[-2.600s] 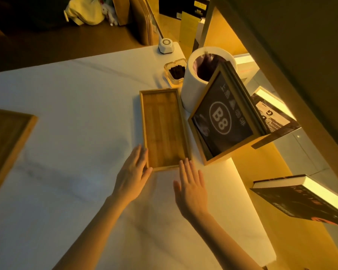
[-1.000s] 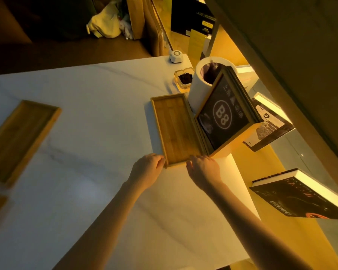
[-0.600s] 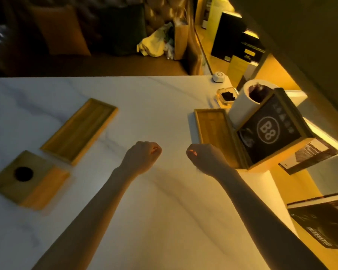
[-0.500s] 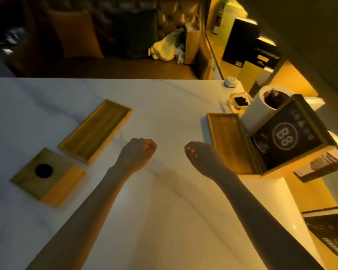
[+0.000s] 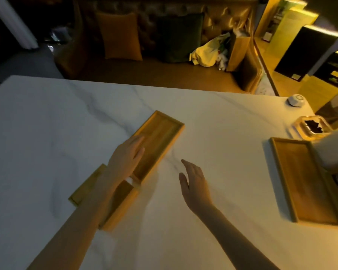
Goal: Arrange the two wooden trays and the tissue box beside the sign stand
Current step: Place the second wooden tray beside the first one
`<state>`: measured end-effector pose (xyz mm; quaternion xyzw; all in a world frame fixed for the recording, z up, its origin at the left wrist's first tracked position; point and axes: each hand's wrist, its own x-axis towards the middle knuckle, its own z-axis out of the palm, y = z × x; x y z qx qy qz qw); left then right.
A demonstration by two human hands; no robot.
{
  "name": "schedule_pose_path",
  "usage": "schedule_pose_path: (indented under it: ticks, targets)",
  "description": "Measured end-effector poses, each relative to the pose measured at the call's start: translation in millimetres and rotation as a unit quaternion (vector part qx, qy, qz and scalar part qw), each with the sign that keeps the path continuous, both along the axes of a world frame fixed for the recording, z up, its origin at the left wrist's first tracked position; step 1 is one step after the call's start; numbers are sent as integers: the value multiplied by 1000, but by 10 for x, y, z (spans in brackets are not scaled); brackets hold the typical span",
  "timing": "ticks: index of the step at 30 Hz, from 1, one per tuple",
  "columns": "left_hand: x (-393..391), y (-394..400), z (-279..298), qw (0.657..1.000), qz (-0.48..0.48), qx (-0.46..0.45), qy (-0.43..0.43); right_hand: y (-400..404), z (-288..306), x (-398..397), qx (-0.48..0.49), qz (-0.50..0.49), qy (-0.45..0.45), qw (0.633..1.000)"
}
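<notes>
Wooden trays sit well apart on the marble table (image 5: 47, 123): one tray (image 5: 160, 141) lies slantwise mid-table, the left hand (image 5: 126, 159) flat on its near end with fingers extended, and the other tray (image 5: 302, 180) lies at the right edge. The tissue box (image 5: 115, 203) touches the slanted tray's near corner, partly hidden under the left forearm, while the right hand (image 5: 195, 184) hovers open and empty between the trays. A white puck (image 5: 296, 100) and a glass dish (image 5: 311, 127) stand beyond the right tray; no writing is legible.

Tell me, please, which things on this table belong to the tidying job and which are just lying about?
Job: middle wooden tray under the left hand; right-side tray; tissue box.
Lying about: white puck; glass dish.
</notes>
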<state>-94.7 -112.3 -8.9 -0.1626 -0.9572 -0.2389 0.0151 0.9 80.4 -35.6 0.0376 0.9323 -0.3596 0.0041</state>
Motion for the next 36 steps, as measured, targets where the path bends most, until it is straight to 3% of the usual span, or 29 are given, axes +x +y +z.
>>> schedule_pose_path:
  ticks: [2,5,8,15,21,25,30,33,36]
  targets:
    - [-165,-159,-125,996,-20,-81,-11,-133,-130,-91,37,23,-55,998]
    - [-375,-315,-300,976,-27,-193,-96,-324,-281,-197,84,39,-145,985]
    - [-544,-411,-444,957,-3,-224,-184,-518,-380,-286,81,53,-205,974]
    - [-711,-449,-536,946,93,-54,-306,-798,-470,-381,22,91,-257,962]
    - [-677,-518,-433,939,107,32,-326,-917,-396,-416,-227,11,-194,954]
    - [-582,-461,-265,943,123,90,-294,-830,-217,-396,-380,-30,-164,910]
    - [-432,-355,-76,937,127,137,-296,-630,-140,-330,-371,-93,-132,914]
    - [-332,-251,2,935,129,144,-296,-491,-44,-319,-410,-157,-144,887]
    - [-206,-160,88,929,139,168,-298,-312,71,-276,-442,-159,-142,871]
